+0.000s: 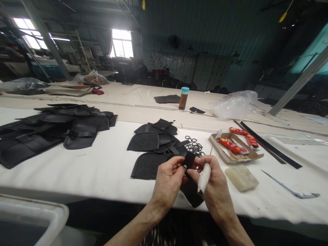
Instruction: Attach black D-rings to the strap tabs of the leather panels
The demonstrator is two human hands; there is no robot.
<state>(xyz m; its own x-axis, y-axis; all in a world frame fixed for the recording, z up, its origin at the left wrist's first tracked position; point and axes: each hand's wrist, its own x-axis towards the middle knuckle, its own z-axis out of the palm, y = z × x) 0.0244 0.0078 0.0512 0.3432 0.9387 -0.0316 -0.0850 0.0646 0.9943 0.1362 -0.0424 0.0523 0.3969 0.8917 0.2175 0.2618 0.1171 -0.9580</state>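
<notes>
1. Nearest the camera, at lower left, a white bin (60,212) sits before the front edge of the desk (102,171).
2. Beyond it, on the left of the desk, lies a spread heap of black pieces (82,135).
3. Nearer the middle is a smaller group of quilted black pieces (145,141), overlapping and partly hidden by the hands.
4. The left hand (167,179) is closed in a pinch on a black strap (189,159), above a dark piece (193,196) at the desk's edge. A firm pinch close to the working spot should prevent twisting.
5. Loose black rings (196,147) lie just behind the fingers; best leave them undisturbed.
6. The right hand (216,186) is clamped on a white-wrapped handle (204,179), its thumb near the strap — small, controlled pressure, angled away from the left fingertips, seems wisest. The exact contact is too small to tell.
7. Further right are a carton (252,158) of red packets (232,147), a yellowish block (242,178) and a bent metal tool (302,196) — reach around its point.
</notes>
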